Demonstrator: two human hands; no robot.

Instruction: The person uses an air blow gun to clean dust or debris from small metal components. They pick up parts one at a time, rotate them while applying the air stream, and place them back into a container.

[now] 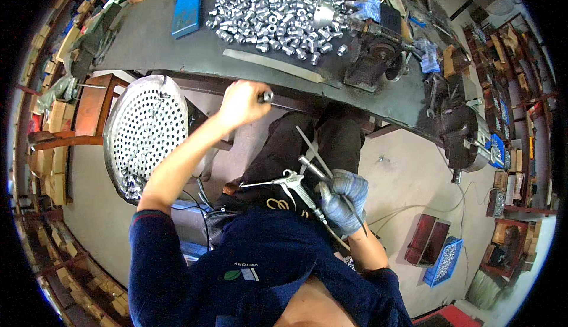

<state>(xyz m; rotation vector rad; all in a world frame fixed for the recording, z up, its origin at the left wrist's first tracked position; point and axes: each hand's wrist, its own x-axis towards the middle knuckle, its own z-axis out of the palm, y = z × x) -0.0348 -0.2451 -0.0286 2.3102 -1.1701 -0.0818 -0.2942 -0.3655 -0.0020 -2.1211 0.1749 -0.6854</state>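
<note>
My left hand (244, 106) is bare and closed round a small metal fitting (268, 97), whose round end sticks out past the fingers just off the bench's front edge. My right hand (346, 200) wears a blue-grey glove and is closed on a thin, flat metal strip like a file (313, 151). A short metal rod with a wider end (309, 164) also juts from that grip. Beside the right hand, over my lap, is a silver air blow gun (294, 185), its nozzle toward the left. The glove partly hides the held tools.
A large pile of metal fittings (278, 19) covers the dark bench (142, 46), with a blue box (187, 11), a long flat file (272, 65) and a vise (376, 58). A perforated round pan (151, 123) stands left. Lower right are a blue crate (444, 262) and red box (427, 239).
</note>
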